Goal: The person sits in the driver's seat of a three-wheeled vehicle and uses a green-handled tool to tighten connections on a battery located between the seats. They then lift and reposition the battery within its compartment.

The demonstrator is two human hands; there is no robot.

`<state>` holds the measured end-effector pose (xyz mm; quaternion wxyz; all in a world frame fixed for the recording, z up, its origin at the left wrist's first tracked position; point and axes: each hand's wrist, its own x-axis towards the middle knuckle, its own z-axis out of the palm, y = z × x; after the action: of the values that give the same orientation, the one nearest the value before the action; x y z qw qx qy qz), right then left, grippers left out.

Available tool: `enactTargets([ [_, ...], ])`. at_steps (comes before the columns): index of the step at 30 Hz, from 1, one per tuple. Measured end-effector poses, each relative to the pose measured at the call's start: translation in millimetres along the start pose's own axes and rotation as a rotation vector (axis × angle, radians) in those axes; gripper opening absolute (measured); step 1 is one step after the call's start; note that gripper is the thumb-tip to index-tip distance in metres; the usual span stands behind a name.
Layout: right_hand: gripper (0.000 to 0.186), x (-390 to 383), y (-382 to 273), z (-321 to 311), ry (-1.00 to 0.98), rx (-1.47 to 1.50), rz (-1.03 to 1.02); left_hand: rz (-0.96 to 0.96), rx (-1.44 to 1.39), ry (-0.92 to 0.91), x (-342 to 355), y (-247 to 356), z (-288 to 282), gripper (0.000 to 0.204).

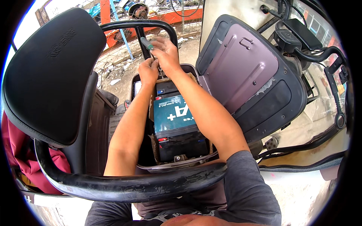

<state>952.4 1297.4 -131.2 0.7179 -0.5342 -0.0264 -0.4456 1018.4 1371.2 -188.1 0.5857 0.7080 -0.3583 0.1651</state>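
Observation:
My right hand [166, 56] is closed on a screwdriver [146, 43] with a grey-green handle, held over the far end of an open compartment [135, 155]. Just below it, my left hand [148, 71] pinches at the thin shaft or at something beside it, too small and hidden to make out. Inside the compartment, between my forearms, lie black batteries with a teal label [169, 113] and small red and blue terminal covers. The far end of the compartment is partly hidden by my hands.
A raised padded lid [249, 71] stands at right, beside handlebar controls [286, 37]. A black padded seatback [52, 75] is at left, above maroon cloth. A black tube rail [139, 184] crosses near me. Beyond the frame bars are wire fencing and scrap on dirt ground.

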Motion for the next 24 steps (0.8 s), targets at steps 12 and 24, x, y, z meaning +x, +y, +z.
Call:
enactTargets([
  [12,0.04,4,7,-7,-0.012,-0.149,-0.08,-0.032,0.059,-0.145,3,3,-7,0.015],
  [24,0.031,7,12,-4,0.061,-0.107,-0.056,-0.015,-0.01,-0.083,1,-7,3,0.011],
])
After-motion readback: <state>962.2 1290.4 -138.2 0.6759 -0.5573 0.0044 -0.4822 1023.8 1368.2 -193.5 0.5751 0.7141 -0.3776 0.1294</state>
